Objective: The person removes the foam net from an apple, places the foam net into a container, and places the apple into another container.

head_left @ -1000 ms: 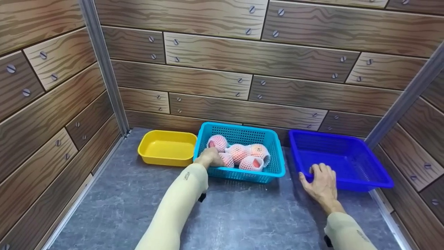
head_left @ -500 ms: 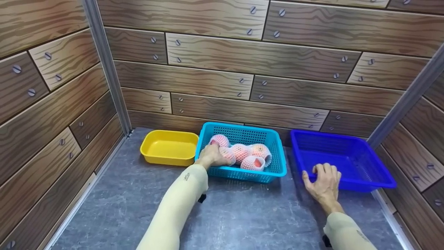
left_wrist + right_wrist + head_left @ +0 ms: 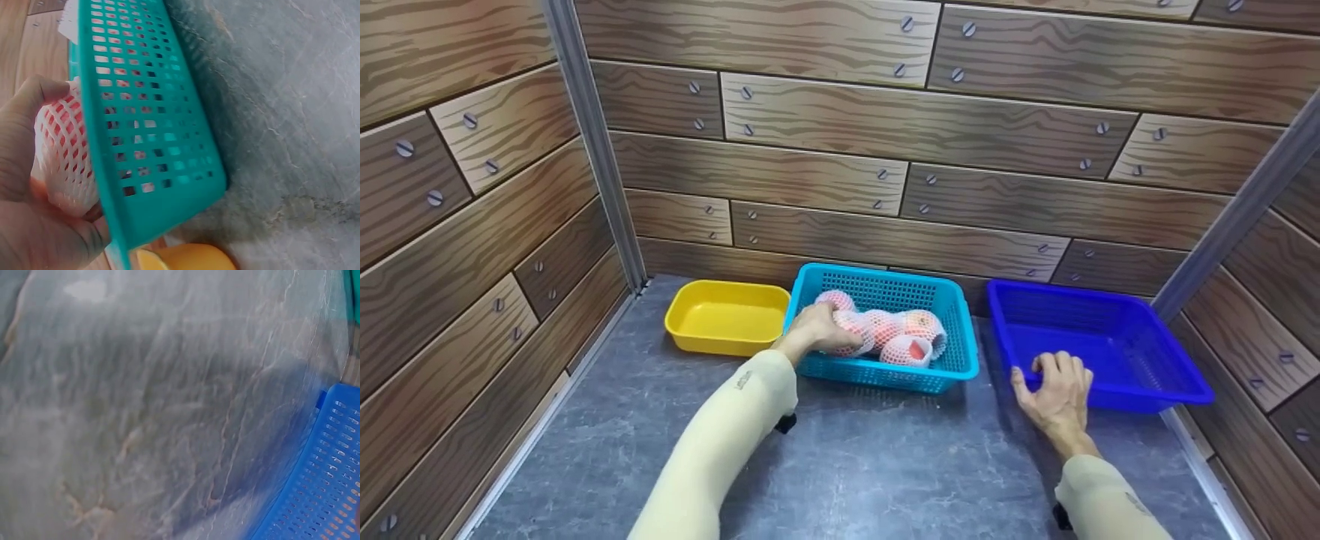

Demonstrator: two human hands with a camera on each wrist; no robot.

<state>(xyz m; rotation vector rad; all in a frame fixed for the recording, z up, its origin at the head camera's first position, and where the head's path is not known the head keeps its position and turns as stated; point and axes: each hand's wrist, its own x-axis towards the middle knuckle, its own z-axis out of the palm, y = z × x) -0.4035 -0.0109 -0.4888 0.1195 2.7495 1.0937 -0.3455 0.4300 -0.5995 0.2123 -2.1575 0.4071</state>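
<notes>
My left hand reaches over the near left corner of the teal mesh basket. It grips a round reddish fruit in a white foam net, thumb and fingers around its sides in the left wrist view. Several similar netted fruits lie beside it in the basket. My right hand rests at the front left rim of the deep-blue basket, fingers loosely bent over the edge and thumb spread to the left. In the right wrist view this basket's perforated wall shows at the right.
Left of the teal basket stands a shallow yellow tub. All the containers stand in a row on a grey marbled surface. Wood-patterned panels rise behind and at both sides, joined by metal corner posts.
My left hand has closed around the near left fruit and raised it slightly, its wrist shifting up and left. The right hand keeps its place at the blue basket's rim.
</notes>
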